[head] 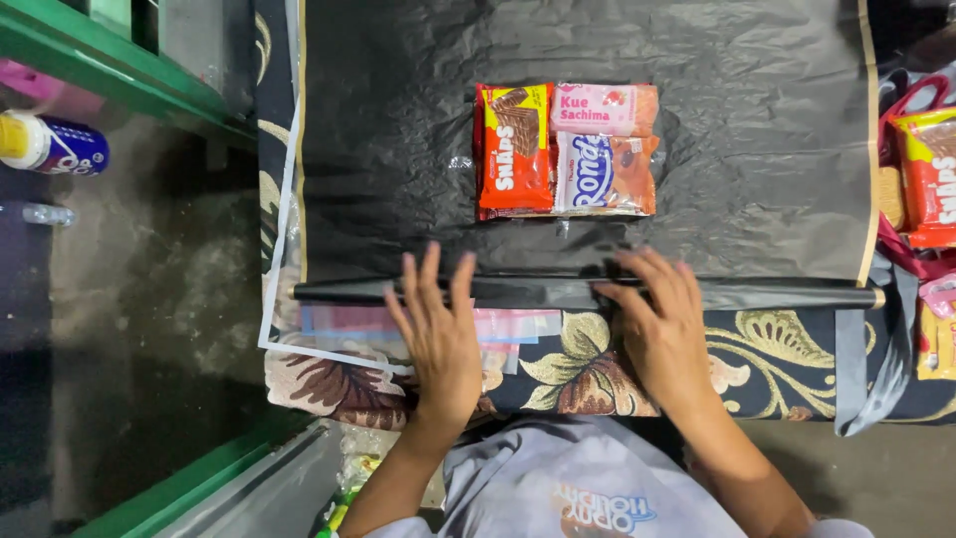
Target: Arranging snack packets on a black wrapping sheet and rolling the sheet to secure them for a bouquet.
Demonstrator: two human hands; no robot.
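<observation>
My left hand lies flat with the fingers spread out, and the fingertips press on the roll of black plastic. My right hand is flat too, fingers bent a little over the same roll. Neither hand grips it — they just rest on top. The roll is long and thin and lies sideways in front of me, from my left to my right, right under my fingertips. Both hands are about as near to it as each other.

Past the roll, the black sheet is spread wide. In its middle sit the snack packs — a red one beside pink and orange ones, touching in a neat block, straight ahead between my two hands.

Under it all is a flowered cloth. More snack packs in a bag sit at my far right. A bottle lies on the grey floor to my left.
</observation>
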